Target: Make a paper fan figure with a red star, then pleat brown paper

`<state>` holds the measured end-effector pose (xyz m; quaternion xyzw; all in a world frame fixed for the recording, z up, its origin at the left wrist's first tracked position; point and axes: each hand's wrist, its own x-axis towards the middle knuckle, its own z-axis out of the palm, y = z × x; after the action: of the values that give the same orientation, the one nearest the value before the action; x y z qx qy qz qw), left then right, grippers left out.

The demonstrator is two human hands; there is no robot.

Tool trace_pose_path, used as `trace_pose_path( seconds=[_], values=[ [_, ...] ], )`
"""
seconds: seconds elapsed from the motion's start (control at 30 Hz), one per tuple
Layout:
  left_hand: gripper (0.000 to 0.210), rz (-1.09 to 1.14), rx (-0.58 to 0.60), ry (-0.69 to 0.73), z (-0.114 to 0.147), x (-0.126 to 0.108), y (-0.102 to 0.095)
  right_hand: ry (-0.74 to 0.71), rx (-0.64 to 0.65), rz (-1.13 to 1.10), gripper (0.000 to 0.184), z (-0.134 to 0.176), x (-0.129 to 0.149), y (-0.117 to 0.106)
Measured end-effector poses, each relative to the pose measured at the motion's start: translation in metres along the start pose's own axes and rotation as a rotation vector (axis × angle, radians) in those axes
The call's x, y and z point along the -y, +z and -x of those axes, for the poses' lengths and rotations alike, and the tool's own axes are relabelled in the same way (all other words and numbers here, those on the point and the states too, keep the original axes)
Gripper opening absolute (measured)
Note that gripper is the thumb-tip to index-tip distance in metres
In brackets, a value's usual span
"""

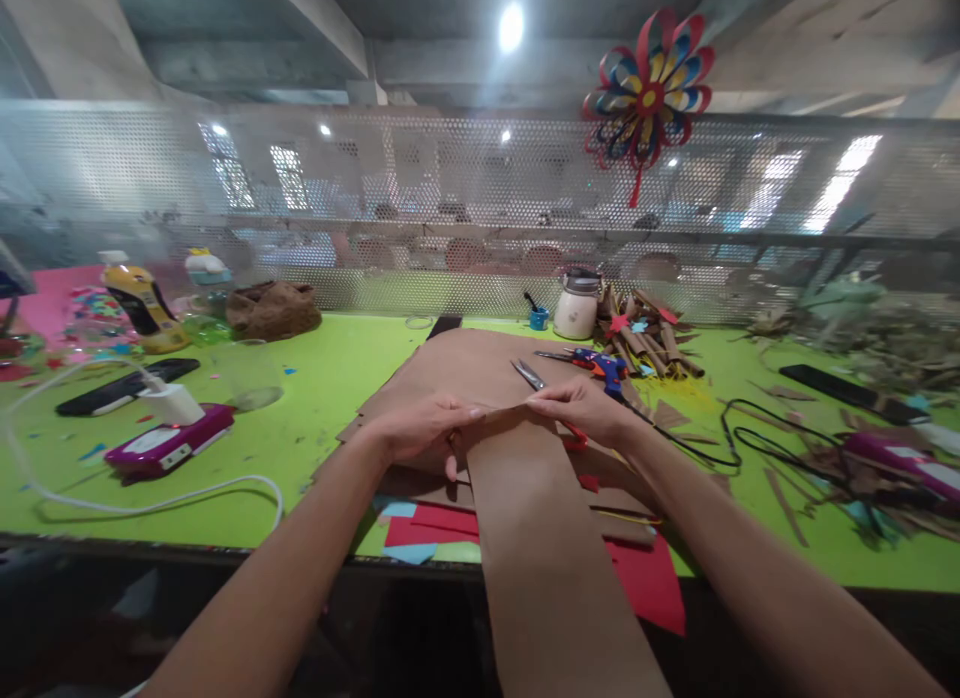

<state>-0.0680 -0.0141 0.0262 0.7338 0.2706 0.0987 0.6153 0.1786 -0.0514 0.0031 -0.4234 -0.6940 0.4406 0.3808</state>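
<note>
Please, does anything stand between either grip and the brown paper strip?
Nothing visible: the left grip and right grip pinch the far edge of the brown paper strip. The scissors at the right grip do not block it.

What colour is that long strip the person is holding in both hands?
The strip is plain brown, best seen in the head view.

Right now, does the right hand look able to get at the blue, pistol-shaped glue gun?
Probably yes: the glue gun lies just beyond the right hand, with nothing seen covering it. But that hand is pinching the long brown paper strip, so it would likely need to let go first.
</note>
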Motion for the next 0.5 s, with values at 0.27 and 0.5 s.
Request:
trace_pose_path(
  seconds=[0.27,0.5],
  values=[
    [0.032,0.051,0.038,-0.034,-0.004,0.0044,-0.0024,-0.008,-0.051,0.089,0.041,0.001,0.0023,0.0002],
    [0.025,0.129,0.034,-0.003,-0.0077,0.0093,-0.001,-0.014,-0.07,0.094,0.04,-0.0002,-0.0006,0.0018]
  ],
)
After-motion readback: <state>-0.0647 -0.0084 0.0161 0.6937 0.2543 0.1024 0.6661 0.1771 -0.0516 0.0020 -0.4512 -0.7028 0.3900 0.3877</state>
